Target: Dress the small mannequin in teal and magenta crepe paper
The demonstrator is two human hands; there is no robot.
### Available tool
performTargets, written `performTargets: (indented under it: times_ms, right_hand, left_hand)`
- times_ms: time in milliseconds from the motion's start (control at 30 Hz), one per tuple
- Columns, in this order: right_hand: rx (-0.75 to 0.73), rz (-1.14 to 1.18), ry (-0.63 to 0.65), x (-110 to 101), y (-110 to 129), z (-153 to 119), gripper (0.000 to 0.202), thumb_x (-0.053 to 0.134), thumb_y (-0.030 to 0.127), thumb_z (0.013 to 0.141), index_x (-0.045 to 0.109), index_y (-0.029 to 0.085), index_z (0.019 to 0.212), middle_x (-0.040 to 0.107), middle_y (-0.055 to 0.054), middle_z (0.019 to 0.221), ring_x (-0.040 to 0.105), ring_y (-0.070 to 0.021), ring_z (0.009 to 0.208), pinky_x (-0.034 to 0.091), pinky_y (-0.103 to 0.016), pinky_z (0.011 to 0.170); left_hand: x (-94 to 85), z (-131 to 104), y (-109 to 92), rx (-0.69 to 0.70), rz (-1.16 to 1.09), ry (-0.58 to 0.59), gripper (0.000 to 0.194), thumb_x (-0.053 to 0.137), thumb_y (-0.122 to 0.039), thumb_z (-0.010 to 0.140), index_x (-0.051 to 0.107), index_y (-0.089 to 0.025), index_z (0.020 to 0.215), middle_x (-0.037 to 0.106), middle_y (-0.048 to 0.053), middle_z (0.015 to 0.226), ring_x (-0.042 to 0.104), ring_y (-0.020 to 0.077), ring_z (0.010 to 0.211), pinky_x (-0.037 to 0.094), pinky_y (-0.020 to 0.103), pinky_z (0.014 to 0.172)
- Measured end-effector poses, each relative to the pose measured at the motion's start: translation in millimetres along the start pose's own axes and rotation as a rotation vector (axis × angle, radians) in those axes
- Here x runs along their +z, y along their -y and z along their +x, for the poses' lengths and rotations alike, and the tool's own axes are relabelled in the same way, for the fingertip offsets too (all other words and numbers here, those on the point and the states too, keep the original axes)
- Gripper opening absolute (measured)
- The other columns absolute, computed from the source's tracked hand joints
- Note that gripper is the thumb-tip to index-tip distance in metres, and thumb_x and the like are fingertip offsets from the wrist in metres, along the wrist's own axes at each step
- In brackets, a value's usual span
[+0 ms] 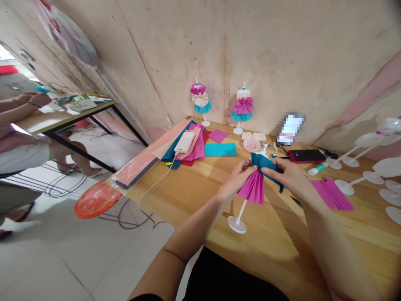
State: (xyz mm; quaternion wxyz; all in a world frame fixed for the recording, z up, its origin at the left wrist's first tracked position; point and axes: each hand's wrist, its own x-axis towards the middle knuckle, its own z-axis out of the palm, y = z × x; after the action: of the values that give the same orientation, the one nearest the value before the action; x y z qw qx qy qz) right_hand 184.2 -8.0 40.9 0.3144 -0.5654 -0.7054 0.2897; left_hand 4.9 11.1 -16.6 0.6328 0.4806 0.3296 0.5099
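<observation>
A small white plastic mannequin (241,212) in a pleated magenta paper skirt (253,190) is at the near side of the light wooden tabletop (197,198). The left hand (238,179), angled inward, pinches the waist between thumb and fingers; the right hand (290,174), fingers curled, grips a dark teal paper strip (262,160) around the bodice. Beyond, a white-and-green glue stick (317,169) bears a label too small to read

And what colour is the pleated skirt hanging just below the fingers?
The pleated skirt is magenta pink; the head view shows it best.
</observation>
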Motion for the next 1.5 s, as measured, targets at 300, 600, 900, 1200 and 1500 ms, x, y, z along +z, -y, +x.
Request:
performTargets:
  times_ms: [300, 600, 900, 1200, 1500]
  right_hand:
    - [0.061, 0.070, -0.039, 1.5, -3.4, -0.7, 0.040, 0.060, 0.057, 0.082, 0.064, 0.020, 0.098, 0.053, 0.001, 0.066, 0.048, -0.0122, 0.056, 0.036, -0.024, 0.048]
    - [0.038, 0.005, -0.045, 1.7, 2.9, -0.3, 0.043, 0.059, 0.059, 0.082, 0.064, 0.017, 0.091, 0.056, -0.001, 0.069, 0.049, -0.0131, 0.059, 0.039, -0.024, 0.050]
    - [0.040, 0.050, -0.042, 4.8, 2.9, -1.0, 0.048, 0.060, 0.066, 0.078, 0.063, 0.019, 0.087, 0.054, 0.001, 0.061, 0.046, -0.0125, 0.051, 0.037, -0.026, 0.046]
    - [0.030, -0.080, -0.061, 4.0, 2.2, -0.2, 0.042, 0.060, 0.061, 0.080, 0.060, 0.019, 0.080, 0.054, 0.000, 0.063, 0.046, -0.0129, 0.054, 0.035, -0.025, 0.048]
    - [-0.006, -0.127, -0.081, 5.0, -1.2, 1.3, 0.043, 0.059, 0.061, 0.080, 0.061, 0.019, 0.078, 0.055, 0.000, 0.061, 0.049, -0.0145, 0.056, 0.035, -0.026, 0.050]
  left_hand:
    - [2.2, -1.3, -0.7, 0.003, 0.022, 0.007, 0.025, 0.065, -0.036, 0.081, 0.057, -0.016, 0.093, 0.061, 0.002, 0.091, 0.057, 0.0134, 0.085, 0.041, 0.028, 0.085]
    - [3.9, -3.5, -6.2, 0.012, 0.007, 0.008, 0.023, 0.065, -0.034, 0.081, 0.055, -0.016, 0.091, 0.058, 0.001, 0.088, 0.055, 0.0114, 0.081, 0.042, 0.027, 0.083]
    - [3.7, -2.1, -5.6, -0.007, 0.022, 0.009, 0.027, 0.067, -0.037, 0.079, 0.054, -0.016, 0.091, 0.058, 0.001, 0.087, 0.055, 0.0134, 0.082, 0.042, 0.030, 0.084]
    - [3.0, -4.3, -2.3, 0.007, 0.020, 0.053, 0.030, 0.066, -0.040, 0.081, 0.054, -0.016, 0.095, 0.060, 0.001, 0.089, 0.056, 0.0129, 0.082, 0.042, 0.028, 0.081]
    - [3.9, -4.1, 1.9, 0.054, -0.004, 0.074, 0.031, 0.065, -0.040, 0.082, 0.054, -0.016, 0.096, 0.059, 0.002, 0.088, 0.056, 0.0120, 0.081, 0.042, 0.027, 0.079]
